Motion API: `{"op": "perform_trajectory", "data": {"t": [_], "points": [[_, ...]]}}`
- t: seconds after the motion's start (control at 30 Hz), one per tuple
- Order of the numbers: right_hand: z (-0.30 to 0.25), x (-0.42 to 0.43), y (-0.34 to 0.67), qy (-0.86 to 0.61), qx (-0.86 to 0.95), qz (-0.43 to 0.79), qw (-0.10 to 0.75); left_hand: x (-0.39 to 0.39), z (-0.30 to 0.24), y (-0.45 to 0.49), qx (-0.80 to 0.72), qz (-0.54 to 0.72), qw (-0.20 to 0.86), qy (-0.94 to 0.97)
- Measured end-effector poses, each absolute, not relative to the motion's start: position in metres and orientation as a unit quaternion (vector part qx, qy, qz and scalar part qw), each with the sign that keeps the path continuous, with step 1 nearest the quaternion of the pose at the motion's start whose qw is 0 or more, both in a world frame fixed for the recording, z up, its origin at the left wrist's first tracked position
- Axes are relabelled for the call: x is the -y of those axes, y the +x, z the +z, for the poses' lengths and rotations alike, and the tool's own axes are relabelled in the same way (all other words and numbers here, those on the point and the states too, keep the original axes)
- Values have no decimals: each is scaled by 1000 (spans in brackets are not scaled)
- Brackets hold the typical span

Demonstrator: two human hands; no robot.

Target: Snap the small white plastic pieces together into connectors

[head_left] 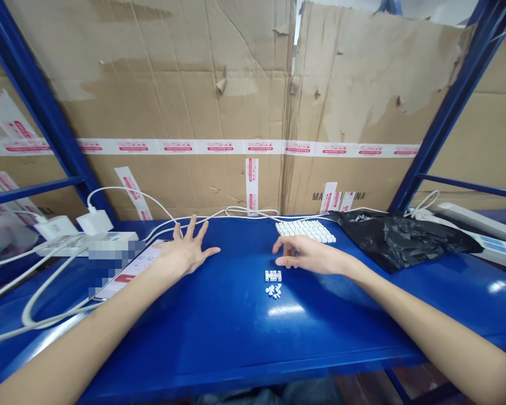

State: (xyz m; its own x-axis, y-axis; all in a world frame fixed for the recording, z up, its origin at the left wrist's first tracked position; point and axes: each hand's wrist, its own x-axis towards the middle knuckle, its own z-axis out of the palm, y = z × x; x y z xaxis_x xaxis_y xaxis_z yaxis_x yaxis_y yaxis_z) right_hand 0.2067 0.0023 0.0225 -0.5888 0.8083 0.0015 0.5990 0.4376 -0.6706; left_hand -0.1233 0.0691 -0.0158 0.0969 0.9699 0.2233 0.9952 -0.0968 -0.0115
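Note:
My left hand [188, 250] has its fingers spread out over the blue surface, beside a device with a lit screen [129, 275]; nothing is in it. My right hand [306, 254] hovers with bent fingers, a gap showing between thumb and forefinger and no object visible there. Just below its fingertips stand several small white blocks [273, 276] in a short row. Closer to me lies a little heap of loose white plastic pieces [274, 291]. Behind the right hand, many similar white blocks [306, 229] are lined up in a tight array, partly hidden by the hand.
A black plastic bag [400, 242] lies at the right, with small white pieces near its opening. White chargers [95, 222] and a power strip [122, 239] crowd the left, trailing white cables. Cardboard [185, 107] rises behind the blue shelf [219, 337], between blue metal posts.

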Motion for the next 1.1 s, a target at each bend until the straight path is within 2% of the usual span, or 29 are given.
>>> {"op": "perform_trajectory", "data": {"t": [0.1,0.23,0.3,0.4,0.53,0.67,0.87,1.1], "points": [[22,-3,207,-422,835,311,163,-71,-18,-128,622,-99,77,-773],[21,-5,208,-423,840,299,160,-55,-7,-115,624,-37,85,-776],[19,-5,208,-422,843,291,160,-42,2,-101,633,-1,120,-764],[20,-6,209,-428,848,266,168,-23,11,-77,549,10,233,-803],[28,-15,221,-476,839,130,228,-9,12,-50,448,-15,273,-851],[34,-35,246,-541,801,-1,255,-9,3,-40,362,-95,191,-907],[21,-54,259,-455,872,30,178,-18,-8,-47,240,-167,8,-956],[23,-42,245,-444,883,2,152,-11,-1,-48,173,-164,-29,-971]]}}
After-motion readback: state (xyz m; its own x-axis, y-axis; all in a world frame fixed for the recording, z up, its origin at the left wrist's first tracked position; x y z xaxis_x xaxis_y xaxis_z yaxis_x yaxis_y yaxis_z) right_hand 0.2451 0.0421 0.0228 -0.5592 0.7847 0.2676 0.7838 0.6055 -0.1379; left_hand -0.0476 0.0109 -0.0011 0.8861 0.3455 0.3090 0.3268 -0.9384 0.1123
